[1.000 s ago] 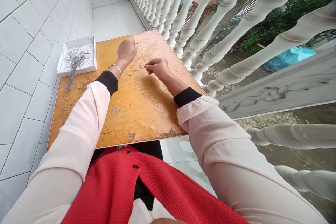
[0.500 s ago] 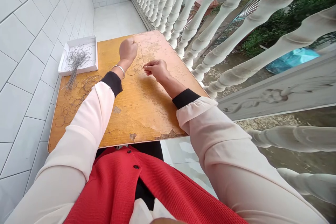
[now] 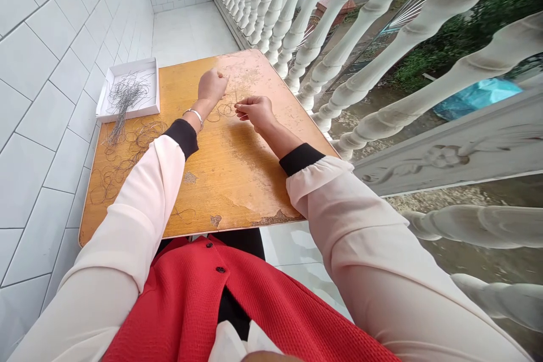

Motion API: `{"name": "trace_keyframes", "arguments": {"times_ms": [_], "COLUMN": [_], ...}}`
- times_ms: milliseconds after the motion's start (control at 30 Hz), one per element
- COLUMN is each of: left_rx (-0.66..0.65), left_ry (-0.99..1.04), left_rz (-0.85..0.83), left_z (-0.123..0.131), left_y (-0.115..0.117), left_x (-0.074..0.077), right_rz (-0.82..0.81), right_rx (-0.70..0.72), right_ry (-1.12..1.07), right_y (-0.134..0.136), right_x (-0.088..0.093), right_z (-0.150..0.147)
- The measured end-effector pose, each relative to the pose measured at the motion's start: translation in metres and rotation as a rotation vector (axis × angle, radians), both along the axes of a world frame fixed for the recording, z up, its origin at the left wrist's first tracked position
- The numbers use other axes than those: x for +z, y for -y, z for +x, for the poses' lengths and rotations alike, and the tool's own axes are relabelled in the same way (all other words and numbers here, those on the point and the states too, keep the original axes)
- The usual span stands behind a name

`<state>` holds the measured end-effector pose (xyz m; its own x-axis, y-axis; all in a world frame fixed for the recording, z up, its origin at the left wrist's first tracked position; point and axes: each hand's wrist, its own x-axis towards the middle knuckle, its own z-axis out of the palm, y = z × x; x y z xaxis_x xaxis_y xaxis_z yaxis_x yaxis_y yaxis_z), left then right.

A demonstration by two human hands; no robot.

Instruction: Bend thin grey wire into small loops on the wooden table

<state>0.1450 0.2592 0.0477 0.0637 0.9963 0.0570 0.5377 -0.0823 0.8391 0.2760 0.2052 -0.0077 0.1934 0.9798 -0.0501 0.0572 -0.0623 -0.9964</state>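
Observation:
My left hand (image 3: 212, 86) is closed in a pinch over the far middle of a worn wooden table (image 3: 220, 181), gripping one end of a thin wire (image 3: 223, 110). My right hand (image 3: 254, 110) is pinched on the same wire just to the right. The wire lies in small loops on the table between the two hands. A silver bangle sits on my left wrist.
A white shallow box (image 3: 129, 89) of straight thin wires stands at the table's far left corner, with a bundle spilling out. Many looped wires (image 3: 123, 153) lie along the left side. A white balustrade (image 3: 322, 39) runs on the right, a tiled wall on the left.
My left hand has come down and slightly right toward the table, lowering the raised wire end. My right hand has hardly moved.

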Motion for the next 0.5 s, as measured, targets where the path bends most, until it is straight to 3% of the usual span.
{"name": "trace_keyframes", "arguments": {"times_ms": [167, 500], "left_rx": [0.005, 0.015], "left_ry": [0.100, 0.039], "left_rz": [0.024, 0.078], "left_z": [0.000, -0.007], "left_y": [-0.001, -0.009], "left_x": [-0.008, -0.002], "right_rz": [-0.031, -0.039], "right_rx": [-0.018, -0.001], "right_ry": [-0.037, -0.026], "right_y": [0.003, 0.006], "right_x": [0.003, 0.006], "right_z": [0.001, -0.003]}}
